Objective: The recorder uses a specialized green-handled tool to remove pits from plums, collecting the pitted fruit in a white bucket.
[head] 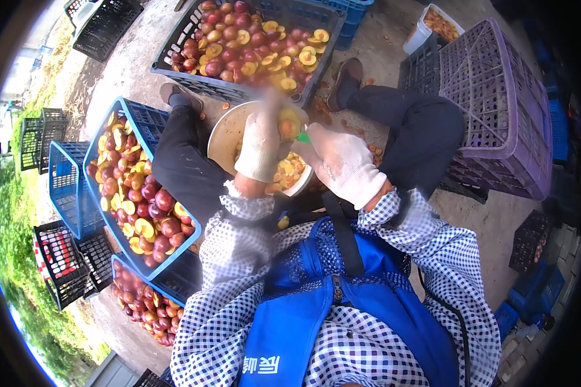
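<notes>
My left hand [262,140], in a white knit glove, is over a round white bucket [219,138]; its fingers are motion-blurred. A cut plum [288,126], yellow-fleshed with the orange-brown pit area showing, is held at its fingers. Gripped in my gloved right hand [341,157] is a small tool with a green handle [303,138]; its tip is close to the plum and too blurred to name. Inside the bucket lie many plum pits [290,171] with flesh on them. The bucket stands between my legs, partly covered by both hands.
Ahead stands a plastic crate [162,71] of whole and halved plums. Blue crates [88,176] of plums stand at my left, one lower [174,285]. A purple crate [501,145] is at my right, beyond it a white bucket [411,43]. Pits [363,128] litter the floor.
</notes>
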Available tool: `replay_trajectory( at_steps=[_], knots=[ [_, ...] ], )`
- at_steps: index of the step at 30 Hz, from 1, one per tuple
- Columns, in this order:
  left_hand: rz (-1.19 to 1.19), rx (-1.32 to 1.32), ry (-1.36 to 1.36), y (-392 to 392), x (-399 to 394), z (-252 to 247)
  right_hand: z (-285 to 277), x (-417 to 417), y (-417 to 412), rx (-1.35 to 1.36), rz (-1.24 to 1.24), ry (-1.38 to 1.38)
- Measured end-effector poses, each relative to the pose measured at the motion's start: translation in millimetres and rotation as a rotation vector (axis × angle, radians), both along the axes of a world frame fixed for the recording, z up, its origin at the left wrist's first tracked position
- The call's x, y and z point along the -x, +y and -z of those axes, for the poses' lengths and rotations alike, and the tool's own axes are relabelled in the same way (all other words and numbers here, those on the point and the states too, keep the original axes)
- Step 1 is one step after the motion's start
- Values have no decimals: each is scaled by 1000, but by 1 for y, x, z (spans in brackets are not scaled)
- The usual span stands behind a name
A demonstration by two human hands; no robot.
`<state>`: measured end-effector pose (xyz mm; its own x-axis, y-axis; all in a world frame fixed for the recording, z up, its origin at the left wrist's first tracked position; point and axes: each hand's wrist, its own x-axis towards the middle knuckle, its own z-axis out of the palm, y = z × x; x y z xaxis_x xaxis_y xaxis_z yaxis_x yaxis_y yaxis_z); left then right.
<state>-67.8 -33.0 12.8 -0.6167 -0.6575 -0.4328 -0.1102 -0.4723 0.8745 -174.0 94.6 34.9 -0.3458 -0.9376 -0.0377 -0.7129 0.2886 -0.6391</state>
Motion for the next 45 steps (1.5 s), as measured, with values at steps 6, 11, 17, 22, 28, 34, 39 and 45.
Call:
replay_trajectory(
  at_steps=[6, 11, 17, 22, 28, 34, 39, 45],
  knots=[
    [125, 579, 56, 4, 6, 11, 14, 33, 3, -422, -43, -1361],
    [-78, -101, 103, -6, 1, 28, 36, 10, 1, -347, 40, -1924],
    [-66, 1184, -528, -45, -53, 5, 64, -4, 2, -308, -263, 19],
    [-518, 956, -838, -114, -143, -30, 57, -2, 0, 17, -201, -300],
    [-509, 1187, -828, -179, -154, -34, 50, -2, -14, -137, -259, -286],
    [431, 1084, -708, -198, 63, 39, 64, 15, -13, 8, -242, -286],
    [1066, 1281, -883, -226, 149, 133, 64, 32, -12, -53, -173, -459],
    [1117, 1202, -1042, -228, 186, 189, 66, 51, -15, -107, -52, -531]
  ],
)
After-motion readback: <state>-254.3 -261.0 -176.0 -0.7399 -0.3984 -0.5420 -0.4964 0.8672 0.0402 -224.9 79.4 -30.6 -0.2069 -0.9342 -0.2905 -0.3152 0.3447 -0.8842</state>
